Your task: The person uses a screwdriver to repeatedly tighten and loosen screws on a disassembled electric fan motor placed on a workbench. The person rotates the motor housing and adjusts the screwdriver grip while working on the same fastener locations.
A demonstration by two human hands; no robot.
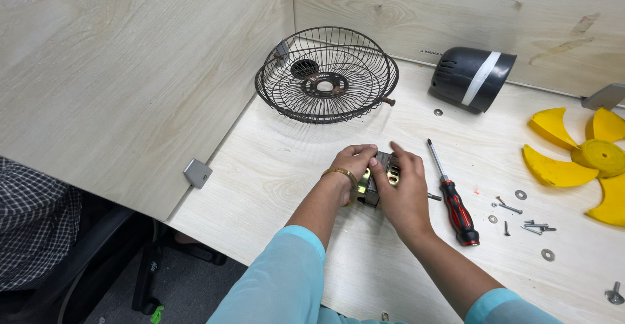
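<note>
We see a bright, even scene lit softly from above, with no hard glare. The pale wooden desk (pixel 293 168) carries only faint shadows, darkest under the round black wire fan guard (pixel 325 75). Focus is sharp throughout; straight panel edges bow slightly near the borders, and the lower left corner falls dim.

Yellow fan blade (pixel 581 161), black wire grille (pixel 325 75), red/black screwdriver (pixel 452 194), black motor cover (pixel 471 78) w/ white band, teal sleeves.

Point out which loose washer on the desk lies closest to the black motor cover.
The small washer just left of the black motor cover. The other washers lie far lower, among the screws beside the yellow fan blade.
</note>
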